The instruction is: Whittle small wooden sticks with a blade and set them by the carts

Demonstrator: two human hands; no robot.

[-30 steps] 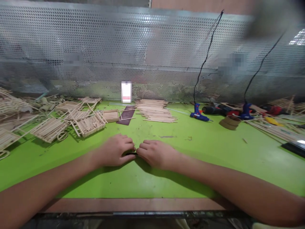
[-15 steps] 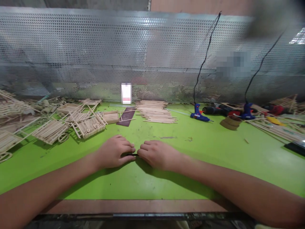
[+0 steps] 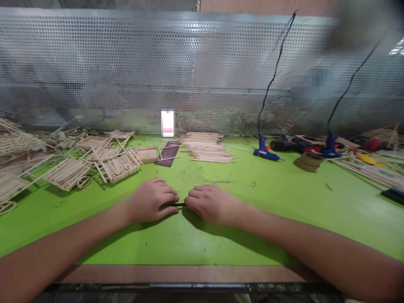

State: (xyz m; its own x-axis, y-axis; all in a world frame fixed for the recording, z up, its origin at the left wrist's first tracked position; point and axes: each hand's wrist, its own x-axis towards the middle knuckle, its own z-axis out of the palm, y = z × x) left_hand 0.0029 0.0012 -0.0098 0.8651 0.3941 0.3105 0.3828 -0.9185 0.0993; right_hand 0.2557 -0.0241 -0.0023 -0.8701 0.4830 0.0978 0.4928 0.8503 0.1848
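Note:
A thin dark stick-like piece runs between my two hands, low over the green tabletop. My left hand has it pinched between thumb and fingers. On its other end my right hand is closed, with the fingers curled down over it. Only a short length shows in the gap; both ends are hidden, so I cannot tell exactly what it is. Beyond the hands lies a stack of thin wooden sticks, with a dark brown sheet to its left.
Small wooden stick carts crowd the left side. To the right are a blue glue gun, a second blue glue gun and a roll of brown tape. A perforated metal screen closes off the back.
My right hand has shifted slightly right, so a little more of the dark piece shows between the hands. My left hand has hardly moved.

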